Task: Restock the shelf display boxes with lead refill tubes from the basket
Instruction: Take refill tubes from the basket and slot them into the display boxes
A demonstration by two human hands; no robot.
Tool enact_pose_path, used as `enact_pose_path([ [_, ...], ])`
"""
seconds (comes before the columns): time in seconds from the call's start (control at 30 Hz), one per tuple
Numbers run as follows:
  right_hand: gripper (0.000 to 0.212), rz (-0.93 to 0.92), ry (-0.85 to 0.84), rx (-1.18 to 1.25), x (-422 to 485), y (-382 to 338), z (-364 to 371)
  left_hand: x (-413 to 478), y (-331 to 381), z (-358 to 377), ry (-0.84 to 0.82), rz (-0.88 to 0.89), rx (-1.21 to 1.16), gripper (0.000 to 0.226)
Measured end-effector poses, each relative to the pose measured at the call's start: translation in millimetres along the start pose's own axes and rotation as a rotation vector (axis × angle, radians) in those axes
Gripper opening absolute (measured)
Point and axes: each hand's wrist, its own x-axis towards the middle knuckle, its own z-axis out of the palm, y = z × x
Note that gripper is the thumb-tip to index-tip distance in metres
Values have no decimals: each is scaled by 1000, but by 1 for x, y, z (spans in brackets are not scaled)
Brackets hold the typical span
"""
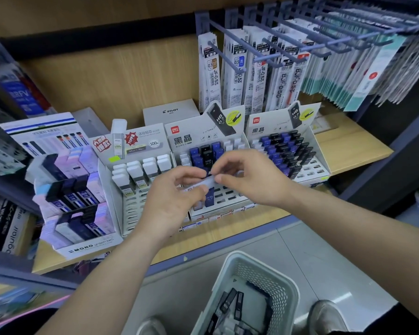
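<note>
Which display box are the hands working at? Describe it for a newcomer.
On the shelf, four display boxes stand in a row. It is the third box from the left, behind the left hand and right hand. Unlike its fuller twin on the right, its front slots are mostly empty.

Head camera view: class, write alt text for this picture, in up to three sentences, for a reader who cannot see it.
A person's left hand and right hand pinch a white lead refill tube between them above a half-filled Deli display box on a shop shelf. Below, a white basket holds dark tubes.
</note>
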Motion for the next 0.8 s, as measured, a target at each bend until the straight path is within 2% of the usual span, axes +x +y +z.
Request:
enact_pose_path([
  [0.07,9,50,0,58,-3,6,2,1,1,-2,66,9,34,32],
  [0.17,7,83,-64,100,-8,6,7,0,3,-2,80,-8,-14,40],
  [0.3,4,63,-110,43,-11,2,7,-1,7,1,64,20,-39,29],
  [0.37,7,73,-13,54,-9,0,0,0,7,3,46,42,-38,23],
  [0.43,8,83,121,164,-7,-4,-9,0,7,6,19,57,-24,21],
  [0.5,16,73,171,258,-4,-9,-14,0,8,11,-1,70,-10,21],
  [0.57,19,25,148,205,-2,-14,-15,1,8,16,-14,90,-11,23],
  [0.67,11,-10,148,101,3,-14,-21,5,10,24,-25,111,13,22],
  [0.73,10,-9,206,80,5,-11,-36,8,9,29,-22,115,53,22],
  [0.8,9,-11,292,64,4,-5,-58,10,9,30,0,155,194,22],
])
